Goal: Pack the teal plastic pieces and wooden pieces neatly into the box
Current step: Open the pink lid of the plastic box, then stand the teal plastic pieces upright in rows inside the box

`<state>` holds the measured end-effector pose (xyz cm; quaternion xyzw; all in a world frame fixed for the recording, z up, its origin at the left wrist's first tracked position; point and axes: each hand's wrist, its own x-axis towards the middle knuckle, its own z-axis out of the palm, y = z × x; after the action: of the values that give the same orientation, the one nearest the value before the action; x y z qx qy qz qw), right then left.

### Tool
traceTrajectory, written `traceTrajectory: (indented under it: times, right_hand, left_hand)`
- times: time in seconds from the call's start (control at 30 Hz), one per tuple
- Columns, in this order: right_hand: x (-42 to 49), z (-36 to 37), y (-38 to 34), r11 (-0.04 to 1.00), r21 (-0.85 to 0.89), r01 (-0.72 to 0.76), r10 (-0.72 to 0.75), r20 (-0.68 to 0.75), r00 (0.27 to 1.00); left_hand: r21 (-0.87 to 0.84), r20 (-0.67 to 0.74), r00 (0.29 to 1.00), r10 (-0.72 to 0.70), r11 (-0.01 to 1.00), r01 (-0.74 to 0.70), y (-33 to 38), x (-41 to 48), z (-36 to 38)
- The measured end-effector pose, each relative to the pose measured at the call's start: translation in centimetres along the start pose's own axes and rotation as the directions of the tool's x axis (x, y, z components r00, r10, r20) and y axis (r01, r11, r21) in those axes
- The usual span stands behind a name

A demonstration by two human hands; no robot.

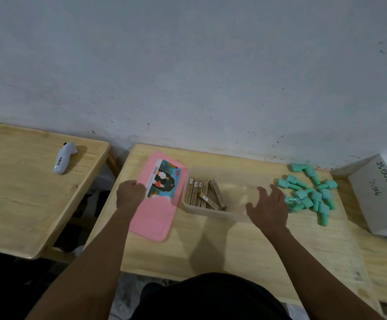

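Observation:
A translucent plastic box (189, 207) stands in the middle of the wooden table (211, 245). Several wooden pieces (203, 194) lie in its left half, some flat in a row, a few slanted on top. A pile of teal plastic pieces (310, 192) lies on the table to the right of the box. My right hand (268, 206) hovers over the box's right end with fingers spread, holding nothing. My left hand (130, 192) is closed on the left edge of the pink lid (155, 218), which lies flat left of the box and bears a picture label (163, 179).
A second wooden table (26, 192) stands to the left across a gap, with a white handheld device (63, 158) on it. A white cardboard box (382, 195) marked JS006 sits at the far right. A grey wall (188, 65) runs behind both tables.

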<state>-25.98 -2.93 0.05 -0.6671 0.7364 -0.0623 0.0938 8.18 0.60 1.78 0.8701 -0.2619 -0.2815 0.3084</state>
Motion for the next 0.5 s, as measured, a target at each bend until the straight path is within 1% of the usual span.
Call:
traceTrajectory:
  times: [0.03,0.07,0.1,0.13,0.17,0.2,0.23,0.3,0.33,0.37,0.4,0.5]
  right_hand:
    - [0.0,0.2,0.7,0.999,-0.01,-0.038,0.039,0.042,0.998]
    - [-0.1,0.4,1.2,0.998,-0.001,-0.071,0.07,0.085,0.994]
    - [-0.1,0.5,1.5,0.995,0.033,-0.099,0.094,0.131,0.987]
    - [-0.1,0.7,1.7,0.989,0.09,-0.121,0.104,0.174,0.979]
    - [-0.1,0.8,1.7,0.978,0.156,-0.135,0.101,0.205,0.973]
    - [-0.1,0.8,1.8,0.965,0.221,-0.143,0.092,0.223,0.97]
    - [-0.1,0.9,1.8,0.948,0.281,-0.149,0.088,0.221,0.971]
    - [0.1,1.1,2.2,0.907,0.386,-0.169,0.102,0.187,0.977]
    - [0.2,1.1,2.5,0.88,0.437,-0.185,0.121,0.171,0.978]
    - [0.3,1.2,2.8,0.856,0.474,-0.205,0.144,0.162,0.976]
    - [0.3,1.3,3.2,0.843,0.487,-0.226,0.168,0.161,0.973]
    - [0.2,1.6,3.9,0.856,0.46,-0.234,0.184,0.151,0.971]
  left_hand:
    - [0.03,0.001,1.0,-0.031,0.999,0.031,-0.3,-0.1,0.6]
    - [0.114,-0.013,0.999,-0.034,0.993,0.036,-0.7,-0.3,1.3]
    - [0.216,-0.032,0.999,-0.01,0.976,0.017,-1.0,-0.5,2.0]
    - [0.28,-0.046,0.998,0.042,0.96,-0.028,-1.0,-0.8,2.6]
    - [0.277,-0.037,0.994,0.107,0.956,-0.093,-1.0,-1.1,3.4]
    - [0.222,0.014,0.986,0.164,0.961,-0.163,-0.7,-1.6,4.1]
    - [0.133,0.1,0.973,0.207,0.967,-0.219,-0.2,-2.1,4.8]
    - [-0.014,0.292,0.913,0.287,0.955,-0.295,0.6,-3.1,6.4]
    - [-0.046,0.343,0.88,0.329,0.941,-0.335,0.8,-3.4,7.2]
    - [-0.058,0.357,0.862,0.359,0.93,-0.363,0.9,-3.4,7.9]
    - [-0.062,0.342,0.86,0.379,0.922,-0.382,0.9,-3.4,8.4]
    - [-0.081,0.292,0.866,0.406,0.912,-0.401,0.8,-3.4,9.3]
